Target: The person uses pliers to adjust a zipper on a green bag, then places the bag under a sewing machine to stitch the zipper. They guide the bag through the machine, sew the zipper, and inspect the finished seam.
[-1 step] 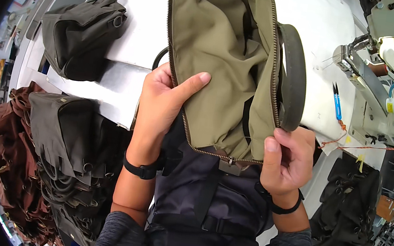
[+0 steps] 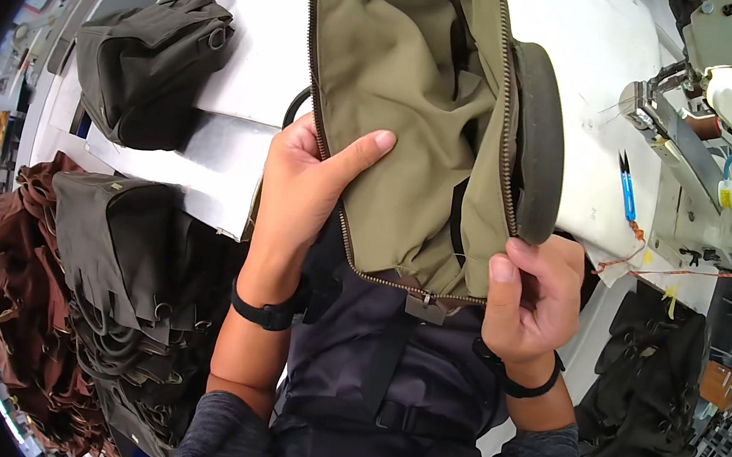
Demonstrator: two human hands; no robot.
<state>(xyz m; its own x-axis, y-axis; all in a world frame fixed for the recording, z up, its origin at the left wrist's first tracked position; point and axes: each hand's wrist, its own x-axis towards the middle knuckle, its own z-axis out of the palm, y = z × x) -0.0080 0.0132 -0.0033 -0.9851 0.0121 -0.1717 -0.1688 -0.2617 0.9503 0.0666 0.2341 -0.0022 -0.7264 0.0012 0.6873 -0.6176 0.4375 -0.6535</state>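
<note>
A bag [image 2: 414, 142] with an olive-green lining lies unzipped before me, its mouth spread and the lining showing. A brass-toned zipper [image 2: 510, 118] runs round the opening, and its slider sits at the near edge. My left hand [image 2: 309, 170] grips the left rim, thumb flat on the lining and fingers hidden behind the fabric. At the near right corner my right hand [image 2: 538, 293] pinches the zippered edge between thumb and forefinger. A dark curved strap or handle [image 2: 539, 145] stands along the bag's right side.
One dark bag [image 2: 152, 62] stands on the white table [image 2: 246, 83] at left. Below it are piled dark bags [image 2: 119, 242] and brown bags [image 2: 24, 295]. Blue thread snips [image 2: 627, 189] on a cord lie near a sewing machine [image 2: 684, 132] at right. More dark bags [image 2: 646, 386] hang lower right.
The bag has shifted very slightly left. Both hands keep the same hold on it.
</note>
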